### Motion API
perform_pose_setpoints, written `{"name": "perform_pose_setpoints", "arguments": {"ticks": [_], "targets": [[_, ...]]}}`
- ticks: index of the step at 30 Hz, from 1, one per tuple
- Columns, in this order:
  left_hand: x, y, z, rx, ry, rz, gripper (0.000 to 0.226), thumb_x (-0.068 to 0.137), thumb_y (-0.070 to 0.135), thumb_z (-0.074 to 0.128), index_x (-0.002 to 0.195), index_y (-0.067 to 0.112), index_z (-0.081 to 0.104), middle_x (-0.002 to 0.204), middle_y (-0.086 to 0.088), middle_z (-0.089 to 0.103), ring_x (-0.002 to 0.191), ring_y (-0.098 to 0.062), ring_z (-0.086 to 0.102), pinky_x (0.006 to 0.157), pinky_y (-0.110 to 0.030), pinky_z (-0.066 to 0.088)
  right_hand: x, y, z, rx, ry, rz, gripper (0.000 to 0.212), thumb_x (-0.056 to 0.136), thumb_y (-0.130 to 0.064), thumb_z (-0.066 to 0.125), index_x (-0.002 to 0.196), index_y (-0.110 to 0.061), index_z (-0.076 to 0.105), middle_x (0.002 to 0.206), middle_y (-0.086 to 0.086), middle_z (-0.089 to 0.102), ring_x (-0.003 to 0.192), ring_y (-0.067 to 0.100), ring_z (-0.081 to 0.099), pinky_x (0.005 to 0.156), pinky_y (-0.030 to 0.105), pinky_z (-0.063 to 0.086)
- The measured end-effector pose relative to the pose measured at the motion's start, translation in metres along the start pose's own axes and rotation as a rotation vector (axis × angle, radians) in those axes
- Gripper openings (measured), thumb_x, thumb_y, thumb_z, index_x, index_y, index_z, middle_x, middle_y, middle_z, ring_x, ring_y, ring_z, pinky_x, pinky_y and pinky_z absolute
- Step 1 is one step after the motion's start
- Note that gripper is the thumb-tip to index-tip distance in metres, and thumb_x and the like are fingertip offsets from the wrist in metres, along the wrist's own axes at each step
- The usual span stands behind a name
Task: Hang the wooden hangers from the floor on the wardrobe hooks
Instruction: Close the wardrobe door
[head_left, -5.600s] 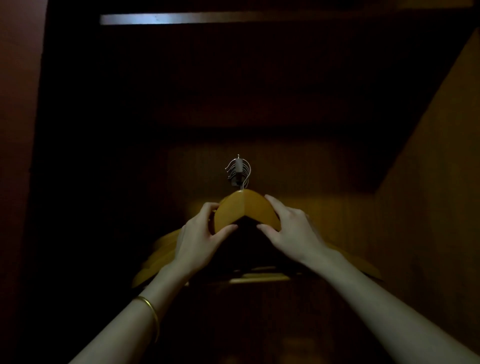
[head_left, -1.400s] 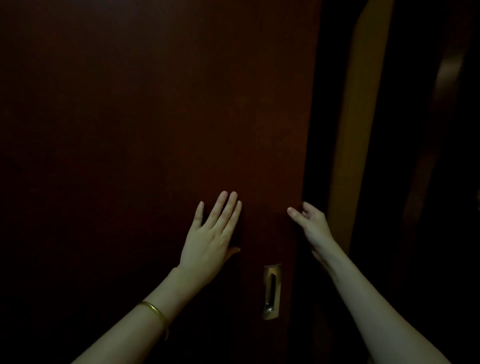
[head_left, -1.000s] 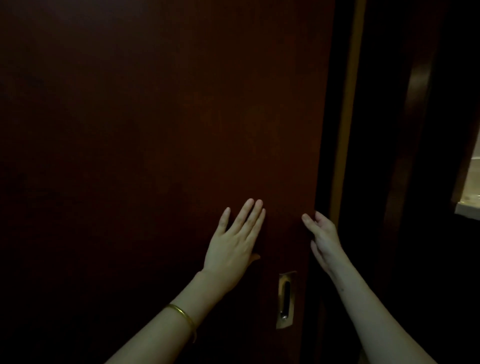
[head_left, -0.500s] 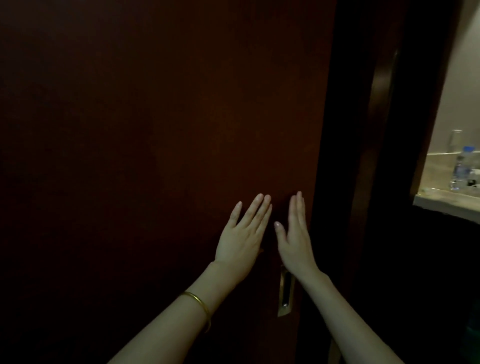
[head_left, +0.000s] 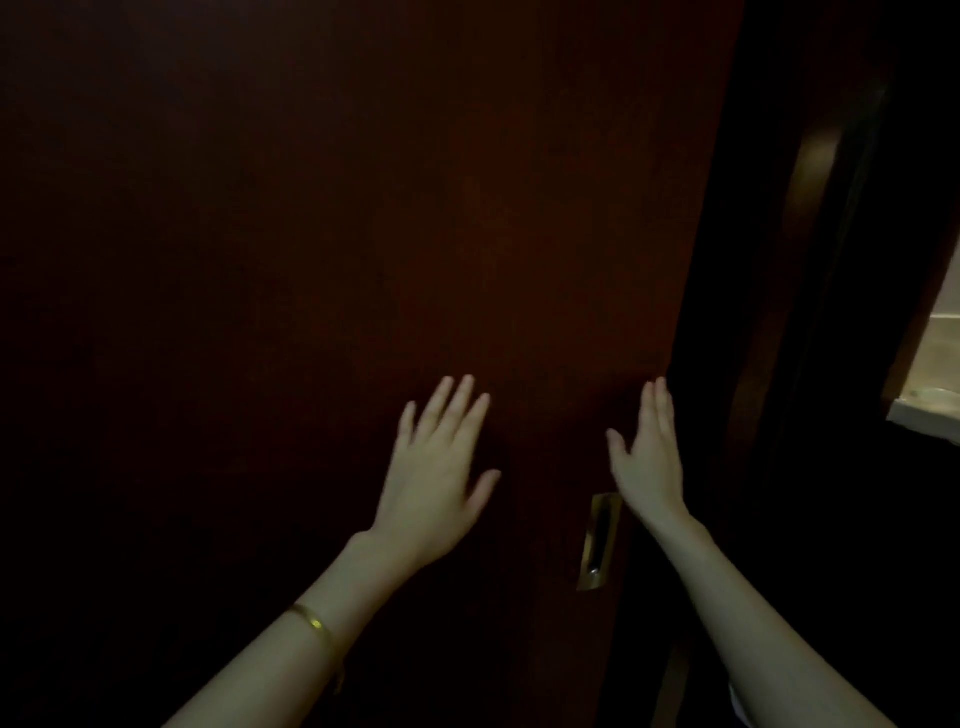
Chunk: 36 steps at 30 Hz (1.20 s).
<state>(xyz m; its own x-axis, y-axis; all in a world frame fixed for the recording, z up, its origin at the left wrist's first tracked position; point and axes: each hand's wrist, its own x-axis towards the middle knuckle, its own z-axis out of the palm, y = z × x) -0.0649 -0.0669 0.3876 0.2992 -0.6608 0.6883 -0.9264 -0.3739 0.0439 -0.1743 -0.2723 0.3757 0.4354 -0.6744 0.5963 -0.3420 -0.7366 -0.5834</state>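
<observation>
A dark reddish-brown wardrobe door (head_left: 322, 249) filled most of the head view, its right edge running down just beside the right hand (head_left: 647, 457). The left hand (head_left: 436, 467) lay flat against the door panel with its fingers straight and slightly spread, thumb out to the side, holding nothing. A thin gold bangle (head_left: 314, 623) circled the left wrist. The right hand was raised near the door's right edge, fingers straight and together, thumb apart, also holding nothing; whether its palm actually touched the wood could not be told in the dim light. Between the two forearms, just below the right hand, a brass recessed pull handle (head_left: 600, 543) was set into the door, its upper corner hidden behind the right wrist. To the right of the door stood a dark frame post (head_left: 800, 249) with a dull sheen along it, and beyond that, at the far right edge, a pale counter surface (head_left: 935, 374) showed (the only brightly lit patch in view). The wooden hangers and the wardrobe hooks were out of sight, no part of the wardrobe's inside showing past the door.
</observation>
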Motion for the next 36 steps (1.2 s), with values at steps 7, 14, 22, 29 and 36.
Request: {"name": "perform_pose_setpoints", "arguments": {"ticks": [7,14,22,29,36], "targets": [[-0.094,-0.108,-0.05,-0.051,0.201,-0.402,0.059,0.08,0.021,0.066,0.133,0.013,0.041,0.146,-0.008,0.035,0.139,-0.023,0.023,0.112,-0.04,0.017,-0.078,-0.037,0.058,0.02,-0.023,-0.153,0.065,0.089,-0.004,0.053,0.145,-0.009,0.02,0.154,0.0,0.005,0.143,0.016,0.003,0.116,0.038,0.014],[-0.195,-0.205,-0.143,0.056,0.287,-0.643,0.057,0.082,0.02,0.064,0.133,0.012,0.04,0.14,-0.007,0.041,0.133,-0.021,0.032,0.108,-0.037,0.028,-0.143,-0.233,0.129,0.234,-0.157,-0.666,0.042,0.084,-0.007,0.059,0.126,-0.009,0.052,0.131,0.007,0.053,0.129,0.02,0.039,0.107,0.035,0.032],[-0.321,-0.318,-0.259,0.037,0.262,-0.744,0.054,0.086,0.026,0.059,0.135,0.021,0.036,0.136,0.002,0.047,0.126,-0.011,0.042,0.099,-0.023,0.033,-0.262,-0.432,0.228,0.336,-0.429,-0.787,0.036,0.089,-0.019,0.055,0.125,-0.013,0.054,0.126,0.0,0.056,0.126,0.015,0.043,0.108,0.033,0.033],[-0.394,-0.387,-0.32,0.013,0.197,-0.848,0.051,0.087,0.028,0.057,0.134,0.021,0.037,0.137,0.001,0.045,0.127,-0.012,0.041,0.103,-0.029,0.036,-0.318,-0.531,0.284,0.177,-0.616,-0.856,0.046,0.092,-0.031,0.048,0.136,-0.02,0.041,0.146,-0.004,0.035,0.141,0.015,0.018,0.116,0.032,0.017],[-0.449,-0.462,-0.33,-0.168,0.262,-1.042,0.052,0.086,0.026,0.059,0.133,0.021,0.038,0.136,-0.001,0.045,0.125,-0.011,0.041,0.1,-0.027,0.036,-0.327,-0.581,0.346,0.103,-0.729,-0.914,0.046,0.092,-0.031,0.049,0.136,-0.018,0.041,0.147,-0.002,0.034,0.14,0.016,0.018,0.116,0.034,0.019]]}}
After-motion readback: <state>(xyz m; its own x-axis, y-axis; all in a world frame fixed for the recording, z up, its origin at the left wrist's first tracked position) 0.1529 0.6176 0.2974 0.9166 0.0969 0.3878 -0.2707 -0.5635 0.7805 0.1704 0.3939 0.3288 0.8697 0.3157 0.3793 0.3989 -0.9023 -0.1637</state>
